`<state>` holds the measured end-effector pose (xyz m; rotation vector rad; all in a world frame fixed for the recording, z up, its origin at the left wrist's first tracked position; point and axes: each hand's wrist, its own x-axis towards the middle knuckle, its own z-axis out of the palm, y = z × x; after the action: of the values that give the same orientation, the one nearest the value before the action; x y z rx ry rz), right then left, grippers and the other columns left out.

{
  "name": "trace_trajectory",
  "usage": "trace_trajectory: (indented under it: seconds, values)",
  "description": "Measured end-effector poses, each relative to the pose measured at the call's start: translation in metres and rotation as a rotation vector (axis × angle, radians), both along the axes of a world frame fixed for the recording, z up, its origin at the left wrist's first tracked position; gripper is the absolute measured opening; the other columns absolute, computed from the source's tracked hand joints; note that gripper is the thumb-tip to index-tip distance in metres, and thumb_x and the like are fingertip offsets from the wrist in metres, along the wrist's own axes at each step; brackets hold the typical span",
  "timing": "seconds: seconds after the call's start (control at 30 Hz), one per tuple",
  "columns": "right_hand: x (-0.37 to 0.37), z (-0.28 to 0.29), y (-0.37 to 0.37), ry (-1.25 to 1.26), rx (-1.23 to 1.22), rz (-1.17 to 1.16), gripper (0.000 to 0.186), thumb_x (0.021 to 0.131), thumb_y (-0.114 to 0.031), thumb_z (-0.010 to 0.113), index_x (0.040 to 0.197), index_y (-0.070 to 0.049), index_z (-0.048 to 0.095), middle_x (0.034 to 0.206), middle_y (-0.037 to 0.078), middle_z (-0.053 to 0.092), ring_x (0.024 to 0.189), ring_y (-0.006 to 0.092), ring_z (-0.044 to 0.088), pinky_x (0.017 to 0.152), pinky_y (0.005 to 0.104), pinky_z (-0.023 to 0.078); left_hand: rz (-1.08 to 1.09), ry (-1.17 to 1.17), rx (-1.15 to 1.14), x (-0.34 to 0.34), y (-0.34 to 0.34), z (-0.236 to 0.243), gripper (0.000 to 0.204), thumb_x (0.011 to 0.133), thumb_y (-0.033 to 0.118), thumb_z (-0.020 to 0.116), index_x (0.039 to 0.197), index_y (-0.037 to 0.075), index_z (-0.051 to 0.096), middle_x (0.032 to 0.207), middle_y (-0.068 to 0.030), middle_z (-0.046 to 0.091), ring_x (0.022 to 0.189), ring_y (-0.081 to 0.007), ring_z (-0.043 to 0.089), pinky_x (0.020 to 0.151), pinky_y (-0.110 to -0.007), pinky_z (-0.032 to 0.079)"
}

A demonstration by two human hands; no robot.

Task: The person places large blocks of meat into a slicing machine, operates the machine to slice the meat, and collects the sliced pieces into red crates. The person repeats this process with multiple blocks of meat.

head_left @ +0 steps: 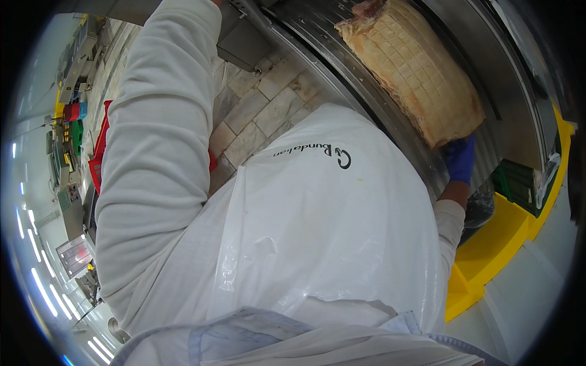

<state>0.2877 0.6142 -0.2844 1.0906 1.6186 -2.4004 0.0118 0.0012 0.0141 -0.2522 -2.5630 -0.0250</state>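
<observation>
Pale, fat-covered slab of meat [415,76], one: scored in a grid, ragged and pinkish at its upper end, lying aslant on a ribbed steel surface [314,30] at the upper right of my head-camera feed.
Right hand [461,160], in a blue glove: set against the slab's lower end, fingers partly hidden there; I can't make out whether they are spread or pinching.
Left hand: beyond the upper edge of my view, its state unknown to me; the white left sleeve [159,128] reaches up toward it.
White plastic apron [329,226], one: bears dark lettering [343,158], a large stylised mark beside smaller characters, the only clear writing I find.
Yellow bin [497,229], one: below and right of the right hand, a green crate [519,183] just beside it.
Red crate [99,152], one: partly behind the left sleeve.
Floor [268,116]: stone-patterned tiles.
</observation>
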Motion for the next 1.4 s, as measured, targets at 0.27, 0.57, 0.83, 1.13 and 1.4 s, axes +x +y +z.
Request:
trace_trajectory:
  seconds: [0.27,0.57,0.83,1.13,1.4]
  values:
    - [0.0,0.005,-0.005,-0.012,0.032,-0.034,0.049,0.102,-0.057,0.056,0.125,-0.014,0.065,0.099,-0.002,0.065,0.077,0.0092,0.055,0.063,0.0251,0.042,-0.139,-0.042,0.113,0.008,0.006,0.008,0.052,0.09,0.057,0.066,0.117,0.013,0.074,0.107,-0.0158,0.076,0.103,-0.0369,0.07,0.092,-0.047,0.055]
    - [-0.001,0.007,-0.007,-0.035,0.062,-0.024,0.049,0.1,-0.06,0.056,0.117,-0.015,0.066,0.091,-0.003,0.064,0.069,0.0094,0.051,0.059,0.0248,0.038,-0.051,-0.005,0.05,0.006,0.004,0.006,0.055,0.089,0.059,0.066,0.116,0.012,0.074,0.108,-0.0156,0.076,0.103,-0.0368,0.07,0.092,-0.048,0.055]
    - [0.002,-0.002,0.0,-0.052,0.032,-0.049,0.05,0.098,-0.061,0.059,0.116,-0.016,0.066,0.089,-0.003,0.063,0.067,0.0088,0.051,0.057,0.0241,0.036,-0.068,-0.022,0.047,0.0,0.004,0.005,0.061,0.087,0.06,0.067,0.116,0.007,0.072,0.108,-0.0199,0.075,0.104,-0.0398,0.069,0.092,-0.049,0.055]
    - [0.0,0.005,-0.005,-0.059,0.052,-0.06,0.057,0.097,-0.064,0.059,0.12,-0.013,0.066,0.091,-0.003,0.064,0.067,0.0086,0.05,0.056,0.0242,0.036,0.001,0.02,-0.018,-0.009,-0.002,-0.001,0.066,0.087,0.064,0.065,0.117,0.005,0.07,0.11,-0.021,0.074,0.106,-0.0407,0.068,0.093,-0.049,0.054]
    - [-0.002,0.004,-0.003,0.009,0.016,-0.071,0.045,0.101,-0.053,0.06,0.121,-0.013,0.067,0.095,-0.002,0.067,0.072,0.0093,0.057,0.061,0.0251,0.043,0.018,-0.011,-0.026,-0.002,0.002,0.003,0.069,0.088,0.066,0.063,0.121,0.006,0.067,0.111,-0.0221,0.073,0.105,-0.0411,0.068,0.093,-0.051,0.053]
